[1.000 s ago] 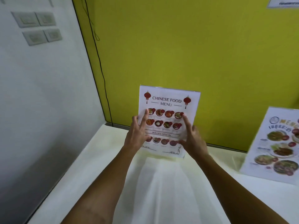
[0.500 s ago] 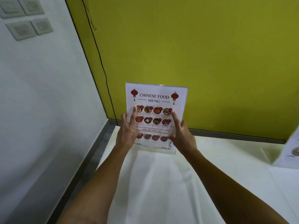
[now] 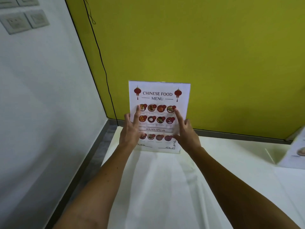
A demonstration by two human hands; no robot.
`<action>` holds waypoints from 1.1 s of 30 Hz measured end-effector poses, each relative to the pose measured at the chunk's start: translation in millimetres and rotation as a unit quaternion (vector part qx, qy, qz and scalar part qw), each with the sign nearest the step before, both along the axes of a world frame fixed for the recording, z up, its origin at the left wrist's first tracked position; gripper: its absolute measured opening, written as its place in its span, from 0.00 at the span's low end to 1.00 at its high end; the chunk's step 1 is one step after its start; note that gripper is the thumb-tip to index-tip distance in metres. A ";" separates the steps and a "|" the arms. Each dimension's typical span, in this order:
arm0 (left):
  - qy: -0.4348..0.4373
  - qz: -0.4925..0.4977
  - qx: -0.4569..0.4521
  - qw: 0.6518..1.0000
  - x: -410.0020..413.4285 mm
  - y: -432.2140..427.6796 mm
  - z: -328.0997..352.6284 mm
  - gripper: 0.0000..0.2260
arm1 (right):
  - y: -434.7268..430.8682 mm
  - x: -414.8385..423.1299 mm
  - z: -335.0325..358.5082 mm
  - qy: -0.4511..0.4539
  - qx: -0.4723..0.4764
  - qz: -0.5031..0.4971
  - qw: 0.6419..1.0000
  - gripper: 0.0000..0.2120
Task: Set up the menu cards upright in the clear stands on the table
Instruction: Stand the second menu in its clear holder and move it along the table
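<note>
A white "Chinese Food Menu" card (image 3: pixel 159 95) stands upright in a clear stand at the far left end of the white-clothed table (image 3: pixel 165 187), close to the yellow wall. My left hand (image 3: pixel 132 129) grips its left edge, with fingers spread over the front. On the right edge rests my right hand (image 3: pixel 186 133), index finger pointing up across the card. A second menu card in a clear stand (image 3: pixel 295 152) leans at the right border, mostly cut off.
A grey-white wall with switch plates (image 3: pixel 24 20) runs along the left. A black cable (image 3: pixel 100 58) hangs down the corner of the yellow wall (image 3: pixel 206 47). A narrow gap of floor (image 3: pixel 99 149) lies between the table and the left wall.
The view has swung left, so the second menu card has slid toward the right border. Both hands keep holding the Chinese food menu, which has settled near the table's far left end.
</note>
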State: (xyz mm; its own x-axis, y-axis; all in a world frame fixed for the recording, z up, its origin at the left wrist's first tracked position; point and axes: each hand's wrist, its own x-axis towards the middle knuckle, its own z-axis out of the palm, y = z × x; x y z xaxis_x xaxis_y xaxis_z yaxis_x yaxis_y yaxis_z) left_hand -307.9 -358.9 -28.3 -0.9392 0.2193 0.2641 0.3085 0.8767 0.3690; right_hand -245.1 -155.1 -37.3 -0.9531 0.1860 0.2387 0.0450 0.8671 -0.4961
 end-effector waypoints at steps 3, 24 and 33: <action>-0.018 0.003 0.002 1.000 -1.0 -0.1 3.1 0.48 | -3.9 2.6 -0.2 -0.006 -0.002 -0.007 1.000 0.55; -0.004 -0.014 0.019 1.000 4.7 0.2 -0.9 0.49 | -5.0 15.8 10.0 -0.037 0.007 0.007 0.999 0.48; 0.106 0.053 0.047 0.992 15.6 24.0 4.7 0.37 | 24.6 44.3 10.2 -0.030 0.071 0.003 0.997 0.41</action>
State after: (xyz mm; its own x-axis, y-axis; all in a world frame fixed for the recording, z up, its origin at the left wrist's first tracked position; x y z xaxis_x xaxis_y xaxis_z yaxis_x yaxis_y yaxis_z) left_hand -292.3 -335.0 -23.6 -0.8773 0.0870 0.4719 0.2947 0.8738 0.3869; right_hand -200.8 -130.6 -27.0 -0.9672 0.1488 0.2057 0.0655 0.9290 -0.3643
